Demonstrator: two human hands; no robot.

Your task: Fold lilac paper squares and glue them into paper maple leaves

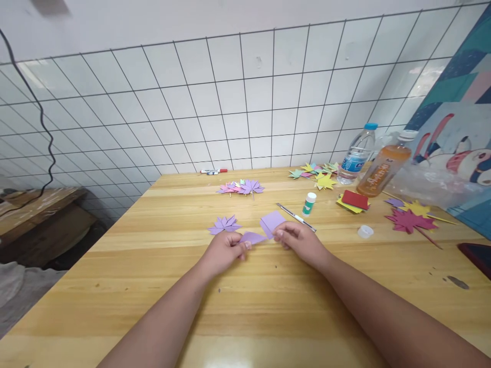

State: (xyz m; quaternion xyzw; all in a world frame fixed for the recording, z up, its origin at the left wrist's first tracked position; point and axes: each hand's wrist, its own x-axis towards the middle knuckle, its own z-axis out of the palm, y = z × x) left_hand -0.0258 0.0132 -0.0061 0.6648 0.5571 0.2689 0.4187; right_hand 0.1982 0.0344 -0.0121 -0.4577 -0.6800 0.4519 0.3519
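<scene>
Between the thumb and fingers of my left hand (226,251) is a folded piece of purple paper (253,237), its narrow tip pointing right. My right hand (297,240) is closed in a pinch just right of that tip. Its fingertips overlap the lower edge of a purple paper square (272,223); I cannot tell whether they grip it. Just beyond my left hand lies a purple paper leaf (225,225) with pointed lobes. Behind my right hand, a craft knife (295,216) lies slantwise beside an upright, uncapped glue stick (309,204).
Farther back are a cluster of paper leaves (245,187), markers (214,171) and more colored leaves (322,179). To the right stand a water bottle (356,156) and an orange drink bottle (385,166), near stacked paper (353,201), a white cap (365,232) and a magenta leaf (411,220).
</scene>
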